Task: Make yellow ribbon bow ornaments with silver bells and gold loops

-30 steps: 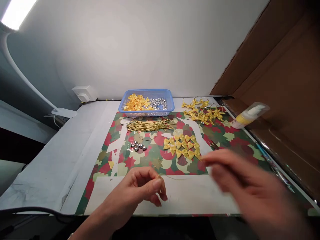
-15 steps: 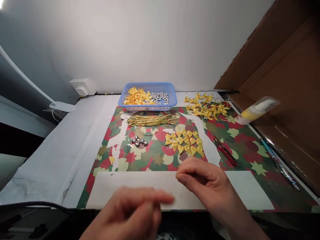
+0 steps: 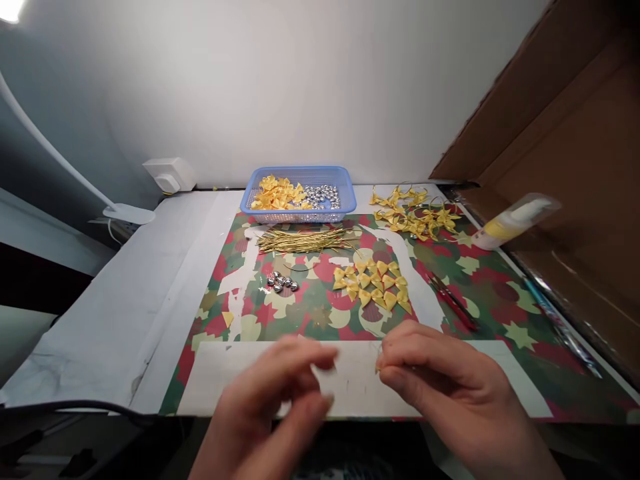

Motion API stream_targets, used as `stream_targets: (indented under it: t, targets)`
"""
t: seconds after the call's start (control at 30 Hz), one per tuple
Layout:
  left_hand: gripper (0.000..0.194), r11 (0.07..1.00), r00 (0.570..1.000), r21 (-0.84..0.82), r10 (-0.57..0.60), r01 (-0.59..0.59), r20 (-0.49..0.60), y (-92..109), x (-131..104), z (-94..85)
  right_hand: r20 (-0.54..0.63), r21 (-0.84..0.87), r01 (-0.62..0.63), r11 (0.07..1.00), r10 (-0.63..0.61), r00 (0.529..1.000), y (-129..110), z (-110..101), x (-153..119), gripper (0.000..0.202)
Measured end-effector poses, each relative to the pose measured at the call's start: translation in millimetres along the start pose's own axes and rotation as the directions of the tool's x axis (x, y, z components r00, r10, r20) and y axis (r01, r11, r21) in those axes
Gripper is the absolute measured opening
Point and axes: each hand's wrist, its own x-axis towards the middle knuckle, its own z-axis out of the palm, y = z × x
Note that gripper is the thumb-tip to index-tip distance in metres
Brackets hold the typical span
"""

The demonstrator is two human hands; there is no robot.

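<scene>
Over the white strip (image 3: 350, 393) at the table's front, my left hand (image 3: 280, 407) is open, thumb and forefinger apart with nothing between them; it is slightly blurred. My right hand (image 3: 445, 387) is closed in a pinch to the right of it. A thin, faint wire (image 3: 376, 357) sticks out at its fingertips; most of it is hidden or too fine to follow. Beyond the hands, yellow ribbon bows (image 3: 373, 283) lie in rows. Silver bells (image 3: 283, 283) sit in a small group to their left. Behind them lies a bundle of gold wire ties (image 3: 305, 240).
A blue basket (image 3: 300, 217) with yellow bows and silver bells stands at the back. Wired yellow bows (image 3: 420, 217) are piled back right. Red-handled tweezers (image 3: 453, 303), a glue bottle (image 3: 510, 223) and pens (image 3: 563, 327) lie rightward, beside a cardboard wall (image 3: 560, 133).
My left hand's thumb and forefinger have parted from a closed, pointing shape. My right hand has shifted slightly right and down, still pinched. The view has moved a little; the table items stay put.
</scene>
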Motion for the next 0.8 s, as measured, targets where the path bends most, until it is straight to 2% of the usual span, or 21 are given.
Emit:
stream_targets:
  t: [0.03, 0.07, 0.17, 0.3, 0.43, 0.53, 0.6, 0.63, 0.7, 0.77, 0.8]
  targets:
    - [0.02, 0.996, 0.985, 0.082, 0.059, -0.046, -0.16, -7.2, 7.9, 0.9, 0.001, -0.007, 0.0, 1.0, 0.0, 1.0, -1.4, 0.8, -0.4, 0.018]
    - [0.024, 0.992, 0.982, 0.118, 0.056, -0.035, -0.181, -13.2, 14.1, 2.3, 0.009, -0.014, -0.002, 1.0, 0.002, 1.0, -2.6, 1.8, -0.9, 0.018]
    - [0.026, 0.979, 0.981, 0.172, 0.132, -0.108, -0.139, -23.2, 22.7, 7.4, 0.035, -0.024, -0.004, 1.0, 0.005, 0.999, -5.4, 5.1, -2.4, 0.018]
    - [0.011, 0.932, 0.967, 0.292, 0.245, -0.215, -0.071, -23.9, 22.8, 11.8, 0.052, -0.041, -0.012, 0.999, 0.014, 0.999, -7.6, 8.1, -4.7, 0.018]
    - [0.016, 0.944, 0.966, 0.268, 0.232, -0.194, -0.116, -23.3, 22.8, 13.7, 0.038, -0.075, -0.004, 0.997, 0.007, 0.999, -7.2, 8.7, -6.7, 0.017]
    - [0.024, 0.989, 0.984, 0.118, 0.101, -0.085, -0.145, -23.1, 22.8, 13.2, -0.017, -0.169, 0.03, 0.985, -0.034, 0.999, -2.7, 8.8, -7.5, 0.015]
    - [0.025, 0.997, 0.994, -0.081, -0.016, 0.006, -0.111, -23.6, 22.6, 12.5, -0.065, -0.24, 0.054, 0.969, -0.072, 0.995, 2.8, 9.8, -8.1, 0.015]
    - [0.024, 0.975, 0.994, -0.215, -0.076, 0.058, -0.08, -24.3, 22.4, 12.3, -0.082, -0.258, 0.062, 0.964, -0.086, 0.993, 6.1, 10.7, -8.6, 0.015]
    - [0.021, 0.87, 0.986, -0.471, -0.166, 0.147, 0.002, -26.8, 22.2, 12.1, -0.086, -0.249, 0.06, 0.967, -0.083, 0.993, 12.9, 13.5, -10.4, 0.016]
    - [0.02, 0.76, 0.979, -0.621, -0.191, 0.19, 0.065, -31.0, 22.9, 11.5, -0.056, -0.218, 0.036, 0.975, -0.049, 0.997, 18.9, 16.7, -13.2, 0.017]
    - [0.02, 0.745, 0.981, -0.641, -0.183, 0.184, 0.069, -33.4, 23.8, 10.8, -0.035, -0.205, 0.016, 0.979, -0.023, 0.999, 21.0, 18.2, -14.9, 0.017]
